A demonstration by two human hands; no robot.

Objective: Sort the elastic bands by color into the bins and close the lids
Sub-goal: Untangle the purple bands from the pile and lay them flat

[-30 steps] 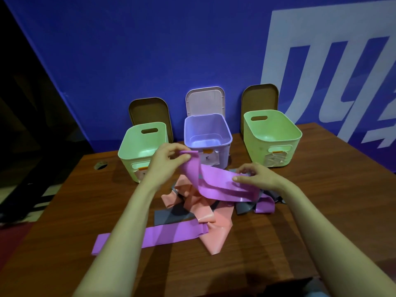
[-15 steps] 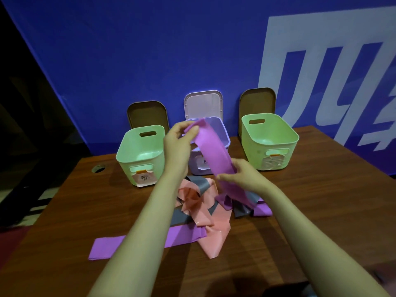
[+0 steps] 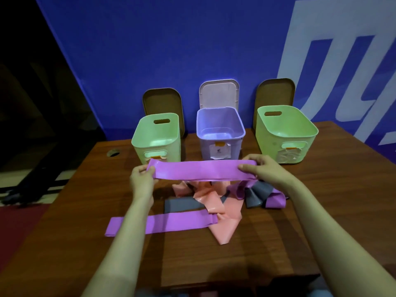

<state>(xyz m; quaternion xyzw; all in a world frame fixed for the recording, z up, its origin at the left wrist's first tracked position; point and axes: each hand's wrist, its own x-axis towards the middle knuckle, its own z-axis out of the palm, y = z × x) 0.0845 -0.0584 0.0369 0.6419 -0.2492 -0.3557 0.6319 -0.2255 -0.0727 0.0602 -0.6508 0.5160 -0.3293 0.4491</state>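
Across the middle of the frame, a purple elastic band (image 3: 203, 170) is stretched flat and level between two bare hands, raised above the heap on the wooden table (image 3: 334, 211). The left hand (image 3: 142, 179) pinches the band's left end between thumb and fingers, and the right hand (image 3: 264, 170) grips the right end the same way, thumb on the near face and fingers curled behind. Just below the held band, at centre frame, lies a tangle of bands: crumpled pink bands (image 3: 216, 200) in the middle, a grey band (image 3: 180, 205) flat to their left, another grey band (image 3: 257, 195) bunched to their right, and a folded purple piece (image 3: 275, 201) at the heap's right edge. Nearer the camera, in the lower centre, a second purple band (image 3: 171, 225) lies flat on the wood, its left part crossed by the left forearm and its right end touching the pink bands. Behind the heap, in the upper half of the frame, three open bins stand in a row: a green bin (image 3: 157, 138) on the left, a lilac bin (image 3: 220, 133) in the centre, and a second green bin (image 3: 287, 136) on the right. Behind each stands its lid, upright against the blue wall (image 3: 171, 50): a brown lid (image 3: 162, 103) on the left, a pale pink lid (image 3: 218, 93) in the centre, and a brown lid (image 3: 275, 93) on the right.
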